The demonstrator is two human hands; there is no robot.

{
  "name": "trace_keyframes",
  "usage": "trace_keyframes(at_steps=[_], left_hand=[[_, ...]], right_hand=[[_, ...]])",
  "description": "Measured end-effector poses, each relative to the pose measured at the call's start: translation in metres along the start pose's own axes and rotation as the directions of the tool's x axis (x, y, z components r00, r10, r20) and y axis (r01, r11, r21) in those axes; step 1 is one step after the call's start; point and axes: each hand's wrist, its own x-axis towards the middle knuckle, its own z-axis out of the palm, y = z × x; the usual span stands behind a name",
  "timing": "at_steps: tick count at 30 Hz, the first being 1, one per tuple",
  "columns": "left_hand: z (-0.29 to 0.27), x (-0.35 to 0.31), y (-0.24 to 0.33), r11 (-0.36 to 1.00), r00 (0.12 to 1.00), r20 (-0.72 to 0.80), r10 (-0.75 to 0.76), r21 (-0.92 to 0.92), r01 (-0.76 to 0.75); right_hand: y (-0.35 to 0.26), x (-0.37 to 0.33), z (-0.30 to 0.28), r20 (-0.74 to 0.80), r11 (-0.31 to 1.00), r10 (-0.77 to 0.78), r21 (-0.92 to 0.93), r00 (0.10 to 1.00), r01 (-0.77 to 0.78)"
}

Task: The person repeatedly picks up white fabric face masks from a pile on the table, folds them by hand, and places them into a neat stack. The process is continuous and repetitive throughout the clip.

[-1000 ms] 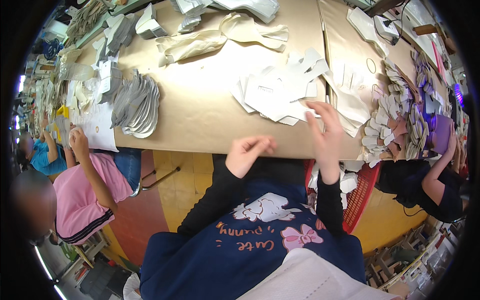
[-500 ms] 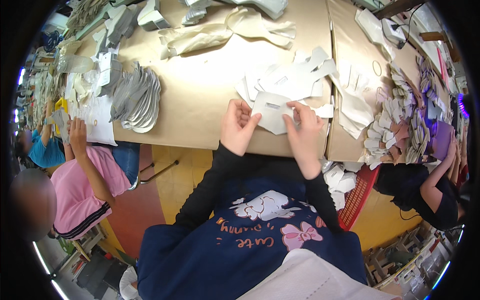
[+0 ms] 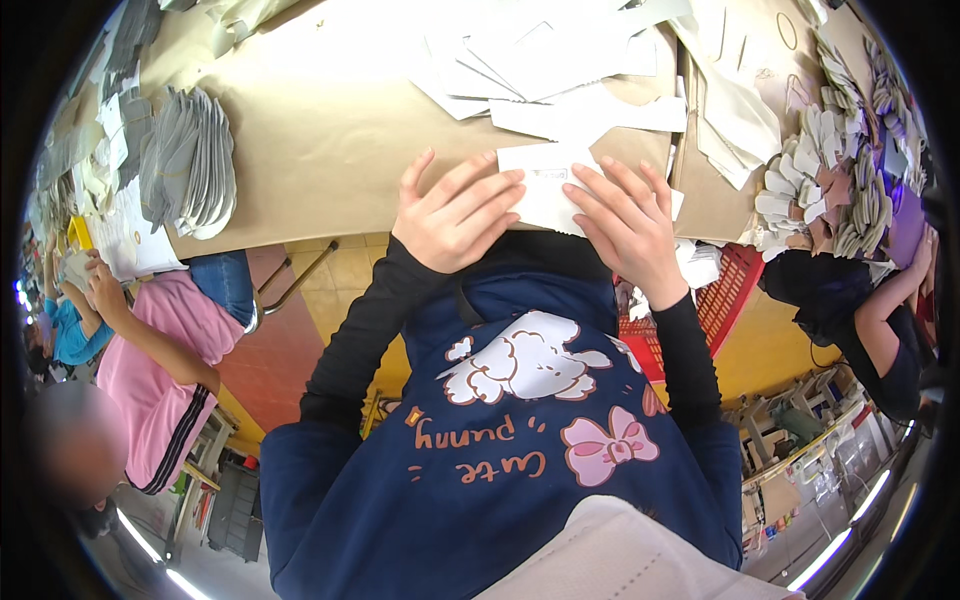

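A white, flat cut piece (image 3: 545, 205) lies at the table's near edge, with a small printed mark near its upper middle. My left hand (image 3: 458, 212) rests palm down at its left side, fingers stretched out and the fingertips reaching its edge. On the opposite side my right hand (image 3: 632, 218) lies with extended fingers, their tips over the piece's right part. Both thumbs are largely out of sight. Just beyond my hands is a loose pile of similar white cut pieces (image 3: 545, 62), overlapping one another.
Stacks of grey cut pieces (image 3: 205, 165) stand on the brown-covered table (image 3: 320, 150) at left. Pale sheets (image 3: 735, 120) and bundled pieces (image 3: 815, 175) lie at right. A red basket (image 3: 715, 305) is below the table edge. People sit at both sides, one in a pink shirt (image 3: 165, 335).
My hands have gone from pinching the white piece by its sides to lying with fingers outstretched at it. The view has shifted, so the table appears higher up.
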Motion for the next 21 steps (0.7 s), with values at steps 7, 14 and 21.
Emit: trace_keyframes(at_steps=[7,14,21], left_hand=[[0.01,0.001,0.003,0.998,0.999,-0.015,-0.031,0.057,0.032],[0.01,0.005,0.006,0.995,0.996,-0.032,-0.089,0.043,0.09],[0.009,0.007,0.006,0.996,0.996,-0.026,-0.085,-0.001,0.085]], right_hand=[[0.009,-0.001,0.014,-0.058,0.997,-0.064,-0.04,0.996,0.062],[0.009,0.001,0.019,-0.137,0.997,-0.057,-0.051,0.989,0.05],[0.01,-0.001,0.02,-0.2,0.999,-0.041,-0.022,0.979,0.037]])
